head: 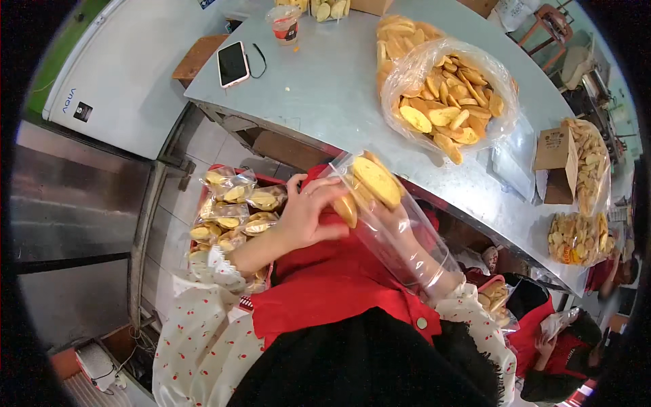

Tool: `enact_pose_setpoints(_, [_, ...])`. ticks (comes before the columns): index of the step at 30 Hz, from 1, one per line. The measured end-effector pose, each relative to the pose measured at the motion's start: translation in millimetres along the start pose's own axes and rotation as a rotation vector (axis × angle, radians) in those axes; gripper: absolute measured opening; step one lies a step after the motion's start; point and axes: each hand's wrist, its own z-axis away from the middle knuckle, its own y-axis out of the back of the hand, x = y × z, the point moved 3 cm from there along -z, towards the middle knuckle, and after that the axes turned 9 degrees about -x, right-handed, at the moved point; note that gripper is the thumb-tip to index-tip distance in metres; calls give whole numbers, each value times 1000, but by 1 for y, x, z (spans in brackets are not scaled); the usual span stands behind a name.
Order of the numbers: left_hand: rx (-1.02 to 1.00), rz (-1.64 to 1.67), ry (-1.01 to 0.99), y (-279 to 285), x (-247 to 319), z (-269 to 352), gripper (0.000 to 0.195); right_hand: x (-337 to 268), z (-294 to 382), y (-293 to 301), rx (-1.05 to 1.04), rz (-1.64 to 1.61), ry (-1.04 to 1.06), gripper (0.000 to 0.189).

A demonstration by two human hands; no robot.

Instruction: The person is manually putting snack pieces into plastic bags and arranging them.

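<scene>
A clear plastic bag [407, 231] lies slanted across my lap, over my right forearm, with several large yellow-brown dried bread slices [376, 180] at its upper end. My right hand [389, 213] is behind that end and supports the slices; the film partly hides its fingers. My left hand [315, 206] is at the left side of the bag, fingers spread, beside a smaller slice [346, 208]; whether it grips anything is unclear. On the metal table ahead stands a large open plastic bag [391, 109] full of similar slices [452, 96].
Left of my lap, a red crate [204, 196] holds several filled small bags [229, 222]. The metal table [325, 96] carries a phone [233, 64], a plastic cup [285, 28], flat plastic bags [513, 157] and a cardboard box [555, 163]. A co-worker [554, 346] sits at lower right.
</scene>
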Motion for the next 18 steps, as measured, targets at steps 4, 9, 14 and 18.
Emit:
enact_pose_setpoints(4, [341, 330, 293, -23, 5, -9, 78, -9, 22, -5, -61, 424, 228, 43])
enact_pose_setpoints(9, [84, 950, 423, -36, 16, -3, 64, 1, 52, 4, 10, 537, 206, 44])
enact_pose_setpoints(14, [6, 918, 476, -40, 25, 6, 54, 9, 67, 21, 137, 107, -34, 57])
enact_pose_setpoints(18, [-95, 651, 411, -39, 21, 7, 49, 8, 70, 21, -29, -120, -51, 81])
